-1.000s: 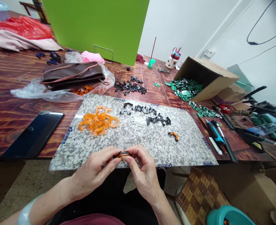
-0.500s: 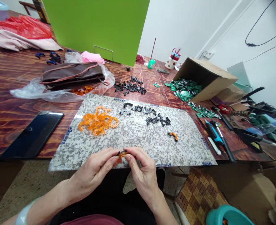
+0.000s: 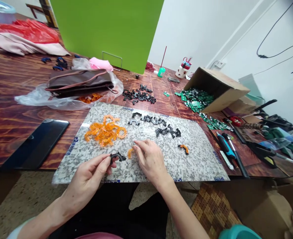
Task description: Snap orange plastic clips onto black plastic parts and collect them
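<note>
My left hand (image 3: 93, 171) pinches a black curved plastic clip (image 3: 117, 156) between thumb and fingers, above the front of the speckled grey board (image 3: 86, 172). My right hand (image 3: 150, 159) is closed at its fingertips on a small orange curved plastic piece (image 3: 130, 153), part of which the fingers hide. A heap of clear orange curved pieces (image 3: 104, 131) lies on the board's left side. Several black clips (image 3: 168, 130) are spread toward the back of the board. Right of my right hand, a black clip with an orange piece in it (image 3: 184, 148) lies alone.
More black clips (image 3: 140, 95) lie behind the board. A phone (image 3: 36, 142) is at left, near a brown bag (image 3: 80, 83) on clear plastic. At right, green circuit boards (image 3: 196, 99) spill from a cardboard box (image 3: 221, 86), with tools (image 3: 227, 144) in front.
Both hands were together at the board's front edge, holding a black and an orange piece. They have separated: the black clip stays in my left hand, and my right hand has moved forward with the orange piece.
</note>
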{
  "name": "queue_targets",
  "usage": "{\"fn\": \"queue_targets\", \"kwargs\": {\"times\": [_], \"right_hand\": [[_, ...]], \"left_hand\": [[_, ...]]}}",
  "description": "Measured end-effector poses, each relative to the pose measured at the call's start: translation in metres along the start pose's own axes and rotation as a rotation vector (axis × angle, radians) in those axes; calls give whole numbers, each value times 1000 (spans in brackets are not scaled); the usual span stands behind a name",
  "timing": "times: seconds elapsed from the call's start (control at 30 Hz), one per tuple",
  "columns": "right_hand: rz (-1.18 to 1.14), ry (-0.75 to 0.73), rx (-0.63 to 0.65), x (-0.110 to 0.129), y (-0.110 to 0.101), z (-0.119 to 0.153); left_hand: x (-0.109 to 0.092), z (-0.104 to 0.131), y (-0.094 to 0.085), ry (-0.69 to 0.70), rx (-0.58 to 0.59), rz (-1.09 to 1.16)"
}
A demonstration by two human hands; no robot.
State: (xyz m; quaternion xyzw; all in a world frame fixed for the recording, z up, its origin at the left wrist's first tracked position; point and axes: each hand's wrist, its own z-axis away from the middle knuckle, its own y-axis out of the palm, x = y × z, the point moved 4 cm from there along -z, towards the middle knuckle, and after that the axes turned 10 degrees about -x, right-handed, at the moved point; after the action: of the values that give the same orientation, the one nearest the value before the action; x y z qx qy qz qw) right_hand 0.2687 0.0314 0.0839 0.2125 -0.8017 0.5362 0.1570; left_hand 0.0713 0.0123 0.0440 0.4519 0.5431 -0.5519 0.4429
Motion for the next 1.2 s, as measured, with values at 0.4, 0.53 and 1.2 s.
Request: {"fn": "queue_targets", "kwargs": {"times": [0.4,0.53,1.2], "right_hand": [[40,50,72,20,47,-66],[-52,73,44,17,50,-66],[-671,363,-179,-25,-18,14]], "left_hand": [[-15,1,2,-198,70,187],[-12,3,1,-210,91,209],[-20,-2,12,-299,144,316]]}}
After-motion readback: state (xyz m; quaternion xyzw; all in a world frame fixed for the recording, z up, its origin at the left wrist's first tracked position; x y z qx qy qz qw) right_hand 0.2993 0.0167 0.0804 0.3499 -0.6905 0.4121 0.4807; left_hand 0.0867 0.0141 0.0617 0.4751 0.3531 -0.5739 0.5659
